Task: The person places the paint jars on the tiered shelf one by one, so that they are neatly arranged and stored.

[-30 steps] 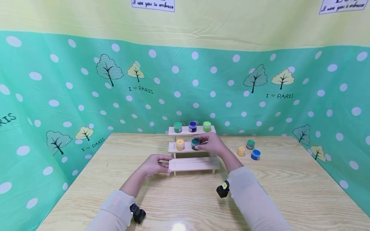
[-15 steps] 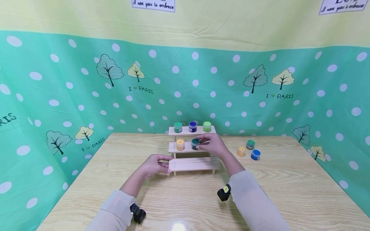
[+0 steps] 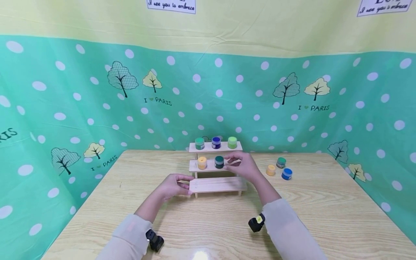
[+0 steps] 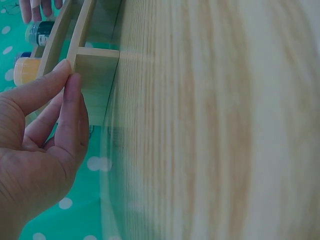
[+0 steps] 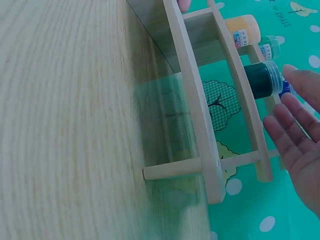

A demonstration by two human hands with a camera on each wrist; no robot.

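Note:
A three-tier wooden display stand (image 3: 217, 185) stands on the table. My left hand (image 3: 175, 187) pinches the left end of its lowest step between thumb and fingers, plain in the left wrist view. On the middle step sit a yellow-orange paint jar (image 3: 202, 163) and, to its right, a dark green paint jar (image 3: 219, 162). Just right of the dark green jar is my right hand (image 3: 242, 166), its fingers parted and holding nothing. In the right wrist view, a gap shows between those fingers and the dark green jar (image 5: 260, 81).
The top step carries a green jar (image 3: 199, 143), a dark blue jar (image 3: 216, 143) and a light green jar (image 3: 232, 142). On the table to the right stand a yellow-orange jar (image 3: 271, 170), a green jar (image 3: 281, 162) and a blue jar (image 3: 287, 174). A polka-dot curtain (image 3: 182, 83) hangs behind.
My right hand has let go of the dark green paint jar and drawn back a little to the right. The jar stays on the middle step; my left hand has not moved.

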